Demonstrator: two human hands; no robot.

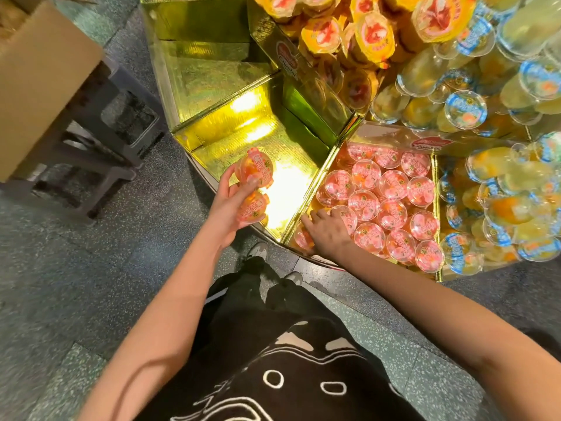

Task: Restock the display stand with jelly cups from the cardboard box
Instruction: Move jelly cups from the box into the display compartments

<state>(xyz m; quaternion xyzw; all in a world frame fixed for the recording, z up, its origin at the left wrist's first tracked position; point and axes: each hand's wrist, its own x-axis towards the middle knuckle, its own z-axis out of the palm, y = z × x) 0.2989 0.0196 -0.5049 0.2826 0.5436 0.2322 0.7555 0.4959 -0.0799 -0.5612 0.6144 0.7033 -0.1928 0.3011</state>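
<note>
Two jelly cups (254, 177) are gripped together in the left hand (226, 205), fingers curled round both, above the bare gold bay (230, 138) of the display stand (212, 71). The right hand (329, 235) lies palm-down on the pink cups (391, 183) at the adjoining bay's near-left corner; whether one is gripped beneath can't be told. That corner gap should be filled first, w/ cups set lid-up, snug vs. neighbours, one at a time. The cardboard box (39, 71) sits upper left, well apart.

Both bare arms reach forward and down. The left hand (227, 205) is raised a little, with fingers and thumb curled round two jelly cups (256, 167), one above the other. The right hand (329, 235) is lower, palm down and fingers bent downward; whether they grip something I cannot see.
</note>
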